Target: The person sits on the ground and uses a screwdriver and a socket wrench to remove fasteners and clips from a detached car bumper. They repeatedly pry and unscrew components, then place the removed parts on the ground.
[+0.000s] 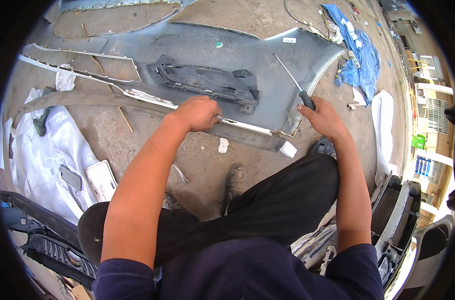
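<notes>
A large grey car bumper cover (265, 71) lies inner side up on the ground before me. My left hand (199, 112) is curled down over its near white edge (246, 126), fingers closed at the rim. A small metallic bit shows by those fingertips; what it is I cannot tell. In my right hand (323, 114) is a screwdriver (290, 73), held by its dark handle, the long shaft pointing up and left over the cover. A black plastic bezel (208, 82) rests on the cover between the hands, touching neither. Under the near edge runs a dark trim strip (246, 139).
A white woven sheet (36, 161) at left bears a green-handled tool (42, 122), a dark flat slab (70, 178) and a white tray-like piece (102, 180). Crumpled blue plastic (356, 60) lies far right. Car parts (396, 213) and a black grille (62, 251) flank my legs.
</notes>
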### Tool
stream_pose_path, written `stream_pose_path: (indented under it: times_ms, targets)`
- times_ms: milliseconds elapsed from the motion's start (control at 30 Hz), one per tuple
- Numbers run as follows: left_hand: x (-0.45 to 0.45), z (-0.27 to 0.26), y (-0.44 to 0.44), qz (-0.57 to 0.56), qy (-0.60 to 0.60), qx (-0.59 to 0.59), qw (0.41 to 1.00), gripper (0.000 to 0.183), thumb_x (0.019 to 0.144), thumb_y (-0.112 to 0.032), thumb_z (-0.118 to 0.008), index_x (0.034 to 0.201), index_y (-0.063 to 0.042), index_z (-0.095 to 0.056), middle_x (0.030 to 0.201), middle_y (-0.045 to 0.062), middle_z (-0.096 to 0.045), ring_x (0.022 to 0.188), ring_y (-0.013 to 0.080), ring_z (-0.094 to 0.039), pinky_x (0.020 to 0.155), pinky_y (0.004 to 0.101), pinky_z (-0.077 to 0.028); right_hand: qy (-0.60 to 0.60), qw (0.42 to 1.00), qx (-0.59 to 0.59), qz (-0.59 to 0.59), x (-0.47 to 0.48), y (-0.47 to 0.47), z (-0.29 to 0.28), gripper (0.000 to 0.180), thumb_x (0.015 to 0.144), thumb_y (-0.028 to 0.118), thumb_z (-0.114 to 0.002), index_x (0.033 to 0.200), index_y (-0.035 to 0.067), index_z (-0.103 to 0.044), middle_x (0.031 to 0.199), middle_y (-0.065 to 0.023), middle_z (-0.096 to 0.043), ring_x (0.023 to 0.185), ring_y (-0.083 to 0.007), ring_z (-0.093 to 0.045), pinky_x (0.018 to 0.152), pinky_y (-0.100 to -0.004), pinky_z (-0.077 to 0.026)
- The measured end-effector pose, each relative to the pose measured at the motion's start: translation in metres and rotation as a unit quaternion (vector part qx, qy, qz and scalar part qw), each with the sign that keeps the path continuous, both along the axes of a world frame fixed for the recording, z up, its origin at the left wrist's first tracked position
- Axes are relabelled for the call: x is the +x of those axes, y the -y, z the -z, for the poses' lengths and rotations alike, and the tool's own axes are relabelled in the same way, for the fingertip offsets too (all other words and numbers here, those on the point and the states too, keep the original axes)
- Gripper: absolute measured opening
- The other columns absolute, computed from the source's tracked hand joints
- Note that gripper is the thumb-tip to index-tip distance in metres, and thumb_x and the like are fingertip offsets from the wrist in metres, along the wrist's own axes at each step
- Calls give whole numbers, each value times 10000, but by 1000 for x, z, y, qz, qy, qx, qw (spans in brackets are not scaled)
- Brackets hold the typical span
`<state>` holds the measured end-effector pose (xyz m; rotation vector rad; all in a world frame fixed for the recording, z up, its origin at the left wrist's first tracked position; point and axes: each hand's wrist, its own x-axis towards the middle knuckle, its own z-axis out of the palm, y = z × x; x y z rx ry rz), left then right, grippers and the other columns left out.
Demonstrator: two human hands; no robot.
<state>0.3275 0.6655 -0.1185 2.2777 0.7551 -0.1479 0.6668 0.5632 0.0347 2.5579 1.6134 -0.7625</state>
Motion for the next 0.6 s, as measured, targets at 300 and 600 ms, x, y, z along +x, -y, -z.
stream_pose_path:
  times_ms: [300,600]
  targets:
    - [48,-86,33,-3,212,108,971,295,992,-330,-772,950,-39,-745,956,156,-747,1074,386,-725,892,530,-600,-319,906,108,255,13,1,34,380,1040,267,-753,1158,-93,-721,962,-128,-779,775,-230,-763,695,-392,-674]
    - [92,-33,122,5,202,218,955,179,936,-214,-738,1001,-52,-698,955,120,-733,902,332,-774,759,450,-640,-339,890,160,259,14,-3,35,345,1003,230,-728,1164,-74,-697,955,-134,-773,711,-217,-741,633,-388,-632]
